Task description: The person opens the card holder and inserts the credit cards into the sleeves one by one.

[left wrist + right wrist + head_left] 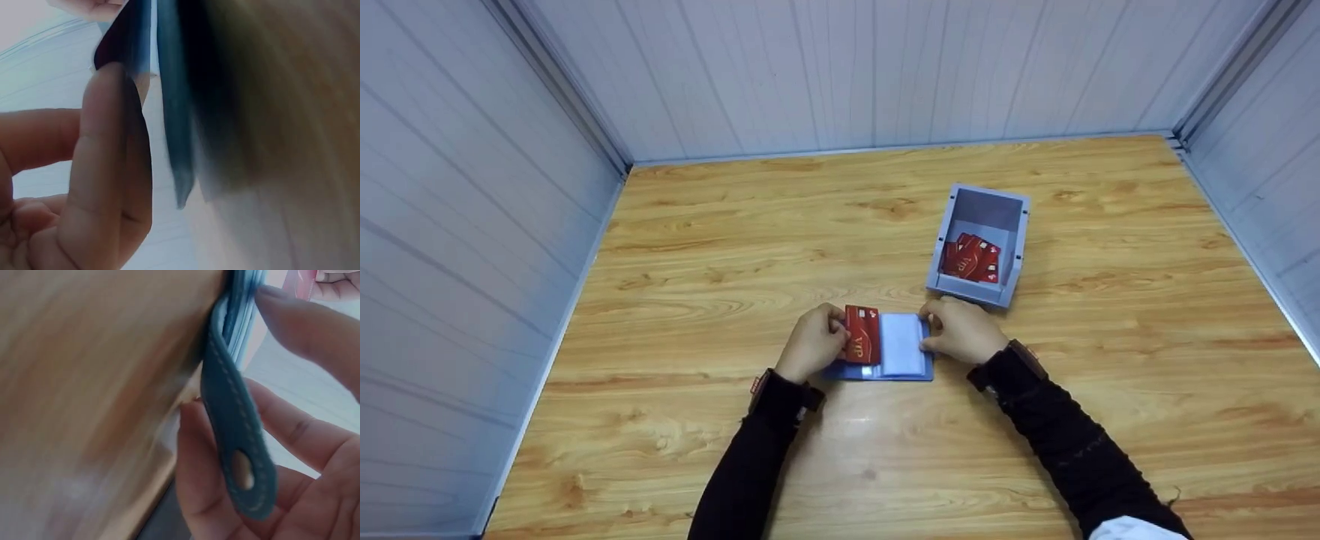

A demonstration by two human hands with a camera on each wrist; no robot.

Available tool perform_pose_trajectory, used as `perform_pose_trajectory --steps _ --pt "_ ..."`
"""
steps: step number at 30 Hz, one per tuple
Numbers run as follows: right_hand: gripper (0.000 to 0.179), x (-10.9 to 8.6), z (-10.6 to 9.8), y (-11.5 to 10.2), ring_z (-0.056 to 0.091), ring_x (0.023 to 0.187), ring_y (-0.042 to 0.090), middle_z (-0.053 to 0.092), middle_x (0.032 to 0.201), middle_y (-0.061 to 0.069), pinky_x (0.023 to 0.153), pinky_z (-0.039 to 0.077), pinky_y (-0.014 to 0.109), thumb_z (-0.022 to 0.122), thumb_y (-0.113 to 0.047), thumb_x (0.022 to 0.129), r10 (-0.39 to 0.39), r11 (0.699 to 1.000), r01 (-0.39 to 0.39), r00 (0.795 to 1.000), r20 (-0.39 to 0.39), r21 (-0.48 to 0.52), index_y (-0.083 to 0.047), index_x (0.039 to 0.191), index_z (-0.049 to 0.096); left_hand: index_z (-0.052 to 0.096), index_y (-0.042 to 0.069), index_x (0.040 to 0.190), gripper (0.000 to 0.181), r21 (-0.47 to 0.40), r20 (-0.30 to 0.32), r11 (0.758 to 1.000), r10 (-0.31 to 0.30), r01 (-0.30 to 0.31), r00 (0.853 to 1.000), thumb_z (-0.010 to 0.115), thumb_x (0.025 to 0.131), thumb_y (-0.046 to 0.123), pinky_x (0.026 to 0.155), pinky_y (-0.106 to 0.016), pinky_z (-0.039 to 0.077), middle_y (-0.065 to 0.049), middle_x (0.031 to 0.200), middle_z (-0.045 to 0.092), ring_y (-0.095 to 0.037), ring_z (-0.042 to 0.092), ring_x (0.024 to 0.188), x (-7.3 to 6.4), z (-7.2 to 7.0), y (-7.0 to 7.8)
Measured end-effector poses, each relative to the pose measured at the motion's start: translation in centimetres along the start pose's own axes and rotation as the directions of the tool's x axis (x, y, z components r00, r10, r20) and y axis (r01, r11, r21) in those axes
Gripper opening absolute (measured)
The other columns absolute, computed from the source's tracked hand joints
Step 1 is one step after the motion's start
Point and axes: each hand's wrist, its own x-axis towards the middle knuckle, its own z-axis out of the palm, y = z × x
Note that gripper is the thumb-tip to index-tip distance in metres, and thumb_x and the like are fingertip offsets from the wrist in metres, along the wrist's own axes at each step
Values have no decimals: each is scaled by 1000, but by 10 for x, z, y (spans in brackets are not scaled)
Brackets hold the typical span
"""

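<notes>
A blue card holder point(926, 367) with clear plastic sleeves point(902, 343) lies spread on the table. Over its left half is a red VIP card point(862, 337), which my left hand point(814, 342) pinches by the left side. The left wrist view shows that card point(121, 45) edge-on at the fingertips, apart from the cover below. My right hand point(966, 330) holds the holder's right edge between thumb and fingers. In the right wrist view, a stitched strap with a metal snap point(243, 469) hangs out from the holder beside the fingers.
A grey open bin point(1011, 274) stands just beyond my right hand, with several red VIP cards point(971, 259) lying in it. White panel walls point(840, 82) enclose the wooden table point(697, 262) at the back and both sides.
</notes>
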Motion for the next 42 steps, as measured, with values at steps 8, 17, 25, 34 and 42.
perform_pose_trajectory --steps 8,17,25,34,42 --pt "42 2 3 2 51 69 14 59 76 3 64 39 28 82 -22 75 -24 997 23 1000 4 67 -2 109 68 58 -10 110 21 28 29 1000 -8 7 1000 55 90 -4 57 -27 58 -5 79 57 -14 58 64 0 5 -1" --pt "41 2 3 4 51 66 11 59 72 -2 65 40 27 82 -21 75 -17 995 16 1000 17 99 -2 109 67 55 -11 116 32 93 49 996 -19 14 999 56 85 -4 54 -24 55 -3 76 55 -12 58 59 -3 3 0" --pt "41 1 2 3 51 66 10 59 72 -2 66 41 28 81 -20 76 -31 994 29 999 17 107 -1 109 67 52 -11 123 42 136 61 991 -1 -8 998 58 82 -4 53 -24 54 -3 77 56 -14 57 62 -4 3 2" --pt "41 2 2 3 51 65 10 60 72 -1 64 41 27 81 -20 75 -35 994 34 999 13 105 -1 109 67 47 -10 132 46 54 113 999 -9 3 994 53 86 -6 55 -28 58 -6 76 58 -12 61 57 -2 10 1" --pt "41 2 1 4 51 65 11 59 71 -2 63 40 27 81 -21 76 -32 994 31 999 10 101 -2 109 67 44 -6 140 56 52 136 998 23 -31 991 52 84 -9 57 -27 59 -4 75 57 -11 61 57 -1 18 4"
